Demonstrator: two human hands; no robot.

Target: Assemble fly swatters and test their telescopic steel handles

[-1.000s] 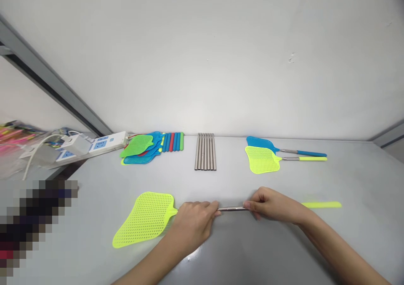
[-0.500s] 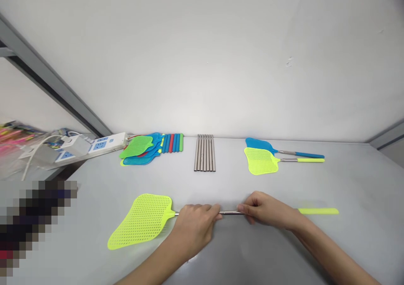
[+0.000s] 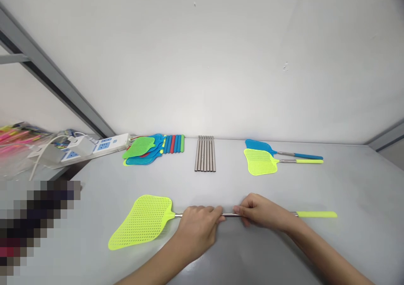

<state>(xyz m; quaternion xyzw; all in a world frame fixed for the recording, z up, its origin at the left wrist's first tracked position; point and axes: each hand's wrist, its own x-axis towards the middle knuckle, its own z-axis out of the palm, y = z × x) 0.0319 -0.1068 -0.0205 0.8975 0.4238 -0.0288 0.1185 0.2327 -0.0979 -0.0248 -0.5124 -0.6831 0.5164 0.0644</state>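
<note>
A yellow-green fly swatter [image 3: 143, 222] lies across the front of the table, its perforated paddle to the left and its plastic grip to the right. My left hand [image 3: 200, 224] is closed around its metal rod near the paddle. Farther right, my right hand [image 3: 260, 210] pinches the same rod between thumb and fingers. A short stretch of bare rod shows between the hands. Behind them, several metal rods [image 3: 205, 154] lie side by side. To the right are a blue fly swatter [image 3: 259, 145] and another yellow-green fly swatter [image 3: 261, 162], both with short rods and grips.
At the back left, several swatter paddles [image 3: 142, 147] are piled beside a row of coloured grips [image 3: 173, 143]. A white power strip [image 3: 112, 144] with plugs and cables sits on the left edge. A grey wall [image 3: 205, 66] closes the back.
My right hand has shifted slightly left along the rod, narrowing the gap between the hands, and a bit of rod now shows by the grip. The camera view has moved a little.
</note>
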